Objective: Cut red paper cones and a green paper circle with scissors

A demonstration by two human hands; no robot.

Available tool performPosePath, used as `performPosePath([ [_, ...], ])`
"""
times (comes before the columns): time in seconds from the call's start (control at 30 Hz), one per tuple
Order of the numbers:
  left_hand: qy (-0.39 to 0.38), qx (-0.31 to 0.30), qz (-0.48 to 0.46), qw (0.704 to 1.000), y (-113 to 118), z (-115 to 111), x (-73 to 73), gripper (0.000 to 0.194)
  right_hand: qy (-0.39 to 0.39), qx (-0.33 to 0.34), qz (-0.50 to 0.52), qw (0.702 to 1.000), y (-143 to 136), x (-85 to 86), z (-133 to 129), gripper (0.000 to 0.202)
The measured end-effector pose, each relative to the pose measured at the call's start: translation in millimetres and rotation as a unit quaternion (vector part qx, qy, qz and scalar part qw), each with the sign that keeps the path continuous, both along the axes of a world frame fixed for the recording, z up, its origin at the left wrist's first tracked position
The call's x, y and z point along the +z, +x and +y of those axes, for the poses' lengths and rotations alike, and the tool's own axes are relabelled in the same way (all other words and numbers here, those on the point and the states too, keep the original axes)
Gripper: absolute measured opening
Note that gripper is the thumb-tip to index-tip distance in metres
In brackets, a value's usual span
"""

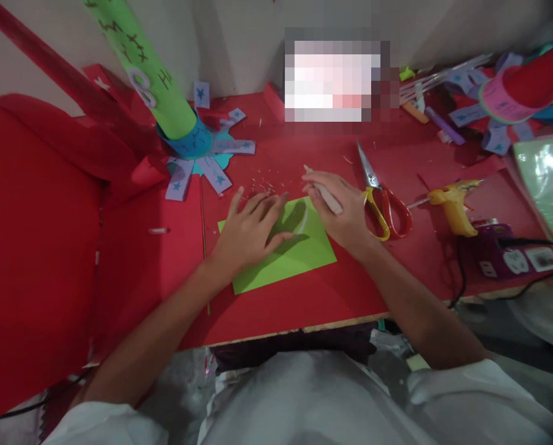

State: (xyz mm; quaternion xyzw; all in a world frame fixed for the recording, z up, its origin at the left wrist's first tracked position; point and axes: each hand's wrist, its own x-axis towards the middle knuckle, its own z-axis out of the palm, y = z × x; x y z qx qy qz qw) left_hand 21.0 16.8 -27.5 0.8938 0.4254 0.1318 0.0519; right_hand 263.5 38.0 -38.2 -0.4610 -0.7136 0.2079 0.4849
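Observation:
My left hand (248, 232) lies spread on the left part of a light green sheet of paper (299, 256). My right hand (344, 213) is closed around a white, pen-shaped thing (328, 199) above the sheet's right side; its exact kind is unclear. A thin white curved strip or line (303, 221) shows on the green paper between both hands. Just right of my right hand lie scissors (373, 185) with one yellow and one red handle, blades pointing away. Small pale scraps (267, 184) are scattered beyond my left fingertips.
A green paper tube (165, 93) with a blue collar and lilac strips stands at the back left. Yellow glue gun (455, 201) and purple box (503, 250) lie on the right. A red panel (39, 247) rises at the left; a thin stick (204, 247) lies nearby.

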Motion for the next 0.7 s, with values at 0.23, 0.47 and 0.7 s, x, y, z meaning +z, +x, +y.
performPosePath([
  [0.23, -0.005, 0.128, -0.006, 0.992, -8.4, 8.4, 1.3, 0.025, 0.018, 0.005, -0.01, 1.0, -1.4, 2.3, -3.1, 0.025],
  [0.47, -0.099, 0.16, -0.001, 0.982, -11.7, 15.8, 4.2, 0.025, 0.008, 0.005, -0.01, 1.0, -0.2, -1.5, -0.7, 0.023],
  [0.7, -0.016, -0.029, -0.019, 0.999, -12.0, 17.3, -4.7, 0.033, 0.009, -0.02, 0.033, 0.999, -0.5, -0.1, 1.3, 0.023],
])
